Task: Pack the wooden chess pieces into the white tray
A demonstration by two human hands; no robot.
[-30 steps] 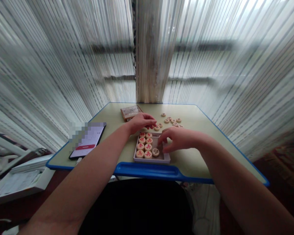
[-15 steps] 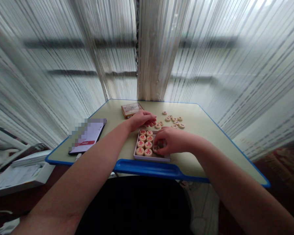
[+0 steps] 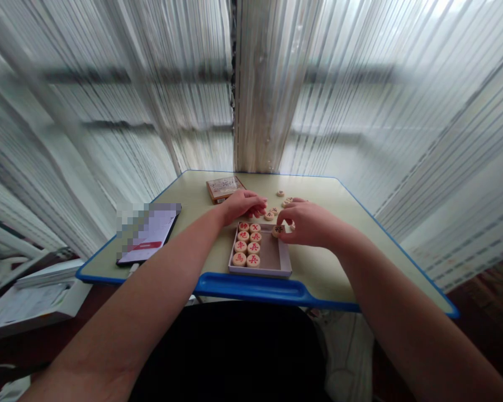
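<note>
A shallow white box (image 3: 283, 262) lies near the table's front edge, with several round wooden chess pieces with red marks (image 3: 247, 243) lined up in its left side. My right hand (image 3: 308, 222) hovers over the box's far right corner, fingers pinched on a dark-marked piece (image 3: 278, 229). Just behind the box, my left hand (image 3: 242, 203) rests on the table with curled fingers, beside loose pieces (image 3: 271, 214).
A phone (image 3: 150, 234) lies at the left of the green table (image 3: 352, 234) with its blue front rim (image 3: 251, 287). A small brown box lid (image 3: 223, 187) sits at the back. Sheer curtains surround the table. Papers (image 3: 23, 301) lie low on the left.
My right hand lifted the dark-marked piece out of the box's near row and carried it to the far right corner. The left hand stayed behind the box.
</note>
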